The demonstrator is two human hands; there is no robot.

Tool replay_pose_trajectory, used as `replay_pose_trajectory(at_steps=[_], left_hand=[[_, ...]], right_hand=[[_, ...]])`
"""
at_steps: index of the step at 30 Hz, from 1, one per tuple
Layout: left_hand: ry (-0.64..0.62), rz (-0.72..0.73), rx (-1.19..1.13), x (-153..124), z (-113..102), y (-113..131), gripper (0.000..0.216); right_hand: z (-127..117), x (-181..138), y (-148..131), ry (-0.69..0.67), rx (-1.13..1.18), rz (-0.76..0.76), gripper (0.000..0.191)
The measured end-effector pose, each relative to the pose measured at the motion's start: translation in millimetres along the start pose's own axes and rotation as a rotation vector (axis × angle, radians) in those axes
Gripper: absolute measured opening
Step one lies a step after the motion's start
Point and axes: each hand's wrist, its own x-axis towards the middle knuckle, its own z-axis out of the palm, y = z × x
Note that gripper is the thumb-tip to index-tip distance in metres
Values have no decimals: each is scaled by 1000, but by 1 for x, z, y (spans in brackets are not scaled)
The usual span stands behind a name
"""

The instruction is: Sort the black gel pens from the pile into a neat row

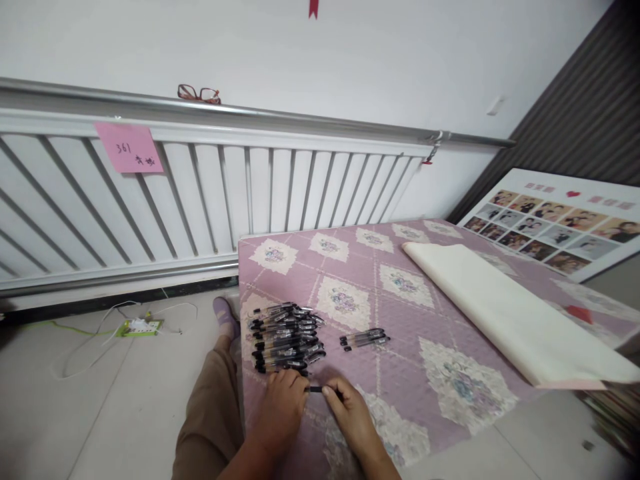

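Observation:
Between my two hands, close to the table's near edge, is a black pen (315,389). The fingers of my left hand (286,403) are closed around one end of it. My right hand (350,410) pinches the other end between thumb and fingers. Just beyond my left hand lies a pile of black pens (287,337) with clear barrels, lying roughly side by side. To the right of the pile, a small group of similar pens (365,339) rests apart on the purple patterned tablecloth (345,270).
A folded cream sheet (500,307) lies on the table's right side, near a photo board (555,220). Behind the table runs a white radiator (285,180) with a pink note (129,148) and glasses (199,95) on its pipe. A power strip (140,327) lies on the floor.

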Motion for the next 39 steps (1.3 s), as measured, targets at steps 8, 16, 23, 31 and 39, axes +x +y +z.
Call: replay_pose_trajectory(at_steps=[8,16,23,31,39], left_hand=[[22,-11,-40,2,0,0,15],[22,1,-19,0,3,-1,17],[32,15,-41,0,6,-3,15],[115,-24,-167,-1,5,-2,18],[232,-35,-345,-1,10,-12,22]], right_hand=[[0,1,0,-32,22,8,21],[0,0,-1,-31,27,7,16],[2,2,2,-7,-13,-1,28],[1,14,22,134,194,147,32],[18,30,13,195,-308,-302,29]])
